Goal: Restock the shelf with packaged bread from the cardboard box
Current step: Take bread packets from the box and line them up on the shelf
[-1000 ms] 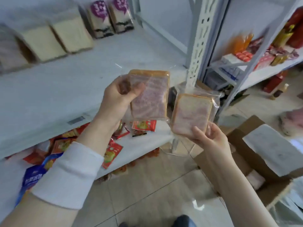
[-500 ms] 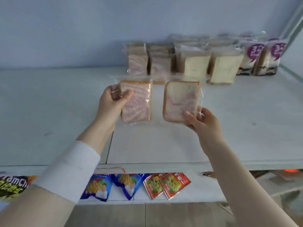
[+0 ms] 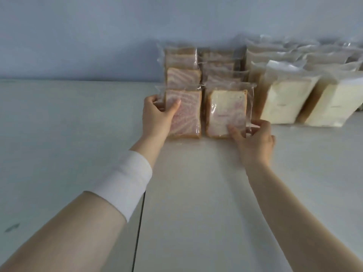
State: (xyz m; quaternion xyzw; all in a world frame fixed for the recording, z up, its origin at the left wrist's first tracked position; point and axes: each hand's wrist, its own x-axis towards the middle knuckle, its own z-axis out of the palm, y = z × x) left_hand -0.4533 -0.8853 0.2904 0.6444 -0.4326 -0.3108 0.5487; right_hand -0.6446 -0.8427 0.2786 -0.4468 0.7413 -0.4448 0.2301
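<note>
Bread packs stand at frame centre on the shelf (image 3: 196,193): left hand (image 3: 157,116) grips the swirled pack (image 3: 186,112), right hand (image 3: 253,142) pinches the paler pack (image 3: 225,112), before stocked rows (image 3: 202,69).

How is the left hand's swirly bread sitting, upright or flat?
Upright: the swirly bread packet stands on its bottom edge on the shelf, left hand gripping its side.

Swirled bread pack (image 3: 188,116) and paler bread pack (image 3: 225,108) stand upright, adjacent, on white shelf (image 3: 196,193).
</note>
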